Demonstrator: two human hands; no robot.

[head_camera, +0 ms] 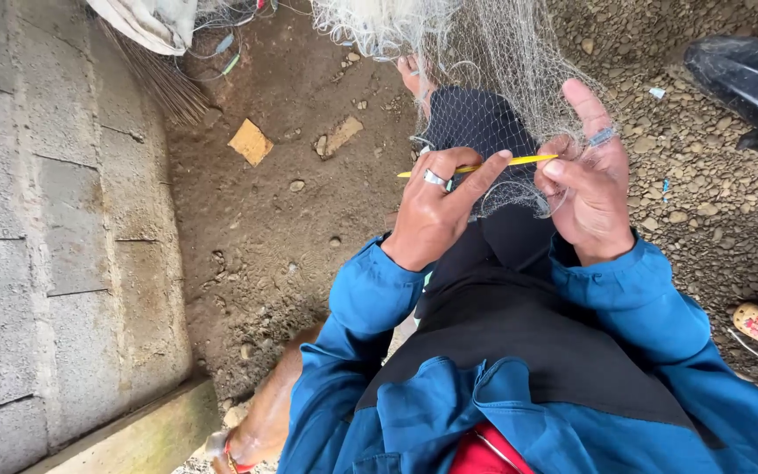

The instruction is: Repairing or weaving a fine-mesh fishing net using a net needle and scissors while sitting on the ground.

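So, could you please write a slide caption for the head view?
Left hand holds a yellow netting needle while right hand grips pale fishing net above dirt ground.

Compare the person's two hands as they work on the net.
The left hand grips a thin yellow netting needle with curled fingers; the right hand holds only the pale fishing net, pinching its mesh with the index finger raised. The left hand shows its back, the right more of its thumb side. Both wear a silver ring, have blue sleeves and touch the net.
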